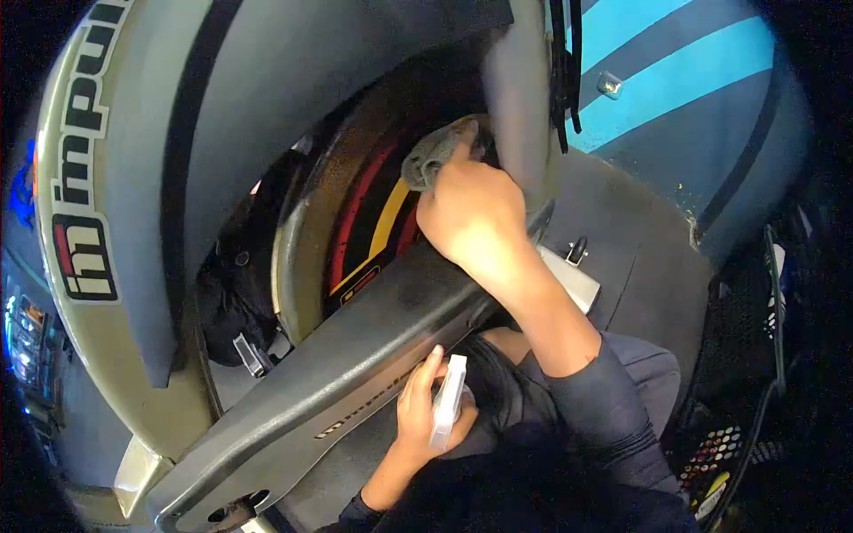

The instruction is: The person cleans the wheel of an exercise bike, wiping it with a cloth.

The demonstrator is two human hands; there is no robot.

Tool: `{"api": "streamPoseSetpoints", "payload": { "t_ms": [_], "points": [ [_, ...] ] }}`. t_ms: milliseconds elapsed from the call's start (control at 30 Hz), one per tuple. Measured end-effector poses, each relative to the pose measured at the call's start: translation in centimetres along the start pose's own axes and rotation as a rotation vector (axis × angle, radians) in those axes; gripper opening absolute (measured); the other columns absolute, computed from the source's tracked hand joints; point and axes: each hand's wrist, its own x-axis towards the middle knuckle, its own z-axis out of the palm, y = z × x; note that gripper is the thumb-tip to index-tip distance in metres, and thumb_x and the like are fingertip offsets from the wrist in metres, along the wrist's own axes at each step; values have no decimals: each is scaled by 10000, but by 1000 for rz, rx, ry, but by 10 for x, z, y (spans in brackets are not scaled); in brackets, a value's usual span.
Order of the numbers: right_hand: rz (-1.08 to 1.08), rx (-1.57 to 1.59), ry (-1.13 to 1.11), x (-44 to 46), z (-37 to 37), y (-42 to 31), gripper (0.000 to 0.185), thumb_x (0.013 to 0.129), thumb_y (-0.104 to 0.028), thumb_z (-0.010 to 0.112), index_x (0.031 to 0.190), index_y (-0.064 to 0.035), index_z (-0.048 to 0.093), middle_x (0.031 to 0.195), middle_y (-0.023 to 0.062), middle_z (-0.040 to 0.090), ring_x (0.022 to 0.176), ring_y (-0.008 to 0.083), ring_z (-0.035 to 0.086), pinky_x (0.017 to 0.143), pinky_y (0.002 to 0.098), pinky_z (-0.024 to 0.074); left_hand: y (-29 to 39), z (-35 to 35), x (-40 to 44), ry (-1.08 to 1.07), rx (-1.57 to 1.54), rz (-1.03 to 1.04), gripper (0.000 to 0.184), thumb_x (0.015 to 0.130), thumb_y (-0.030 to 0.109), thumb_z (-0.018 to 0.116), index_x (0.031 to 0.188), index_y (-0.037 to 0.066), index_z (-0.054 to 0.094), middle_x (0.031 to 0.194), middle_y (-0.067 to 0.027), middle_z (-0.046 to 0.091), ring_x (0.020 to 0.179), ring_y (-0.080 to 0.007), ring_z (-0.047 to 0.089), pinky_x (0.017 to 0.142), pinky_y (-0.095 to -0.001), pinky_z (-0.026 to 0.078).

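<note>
My right hand (475, 213) reaches far forward, its fingers closed on a crumpled grey cloth (431, 160). The cloth presses against the dark round disc (386, 218) with red and yellow stripes on an exercise machine. Lower down, my left hand (426, 409) grips a thin, pale rectangular object (449, 401) seen nearly edge-on; its kind is not clear. That hand is beside the machine's long dark side cover (346, 355), which bears lettering.
A tall curved grey frame (84, 222) with "impulse" lettering rises on the left. Blue-striped grey panelling (671, 80) stands at upper right. Black straps (564, 71) hang near my right hand. Black mesh (746, 320) and a yellow-marked item (713, 493) lie at right.
</note>
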Motion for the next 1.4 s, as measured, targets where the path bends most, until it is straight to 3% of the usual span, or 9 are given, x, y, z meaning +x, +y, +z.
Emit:
{"api": "streamPoseSetpoints", "payload": {
  "t_ms": [200, 400, 433, 533, 600, 800, 967, 1067, 1400],
  "points": [
    [-190, 256, -8, -11, -12, 21, 688, 728, -126, 506, 1286, 183, 247, 791, 287, 617, 748, 393, 632, 707, 400, 519, -3, -2, -5, 48, 31, -8, 774, 588, 24, 644, 1299, -41, 343, 911, -142, 621, 813, -263, 626, 756, -336, 496],
    [-304, 1036, -93, -35, -53, 31, 533, 792, -55, 536, 1295, 43, 388, 1095, 209, 568, 1008, 146, 553, 908, 282, 405, -7, -6, -10, 37, 22, 31, 753, 588, 25, 643, 1277, -67, 352, 905, -147, 622, 807, -264, 624, 757, -340, 501],
    [-328, 1042, -31, -36, -58, 29, 553, 736, 14, 518, 1276, 47, 402, 1163, 206, 539, 1068, 222, 554, 930, 309, 403, -7, -6, -8, 31, 21, 35, 746, 588, 22, 642, 1270, -70, 353, 899, -149, 623, 802, -269, 627, 757, -343, 503],
    [-542, 577, 258, -40, -71, 21, 581, 669, 114, 506, 1240, 31, 441, 1194, 153, 549, 1094, 221, 541, 934, 304, 400, -6, -6, -8, 25, 12, 40, 752, 590, 17, 645, 1275, -66, 346, 898, -147, 624, 797, -270, 629, 753, -342, 504],
    [-719, 161, 409, -32, -61, 23, 651, 586, 68, 514, 1230, -12, 467, 1191, 199, 532, 1085, 345, 529, 927, 360, 421, -4, -7, -6, 22, 13, 36, 755, 590, 13, 647, 1277, -65, 342, 896, -147, 625, 796, -271, 630, 749, -340, 506],
    [-585, -321, 256, -21, -31, 21, 337, 614, -15, 539, 946, 2, 595, 969, 120, 618, 894, 274, 593, 719, 365, 481, -6, -8, -10, 25, -17, 28, 773, 572, 1, 667, 1275, -70, 351, 892, -154, 608, 777, -285, 611, 735, -353, 497],
    [-507, -265, -122, -16, -24, 19, 233, 661, -103, 528, 845, 22, 597, 741, 183, 612, 705, 337, 610, 662, 404, 493, -5, -6, -10, 51, -28, 36, 769, 558, -19, 668, 1261, -92, 364, 886, -169, 589, 763, -304, 594, 735, -368, 487],
    [-480, -161, -100, -9, -14, 23, 252, 663, -117, 524, 853, 33, 594, 709, 182, 606, 689, 373, 597, 685, 429, 489, -7, -8, -11, 39, 39, 2, 769, 580, 25, 657, 1284, -40, 354, 908, -143, 620, 800, -259, 626, 739, -336, 506],
    [-643, -7, 48, -57, -46, 31, 367, 657, -16, 518, 1011, 74, 553, 968, 228, 590, 869, 329, 564, 747, 375, 500, -8, -10, -12, 45, -29, 19, 769, 561, 16, 716, 1252, -84, 393, 906, -173, 594, 785, -306, 596, 745, -364, 486]
  ]
}}
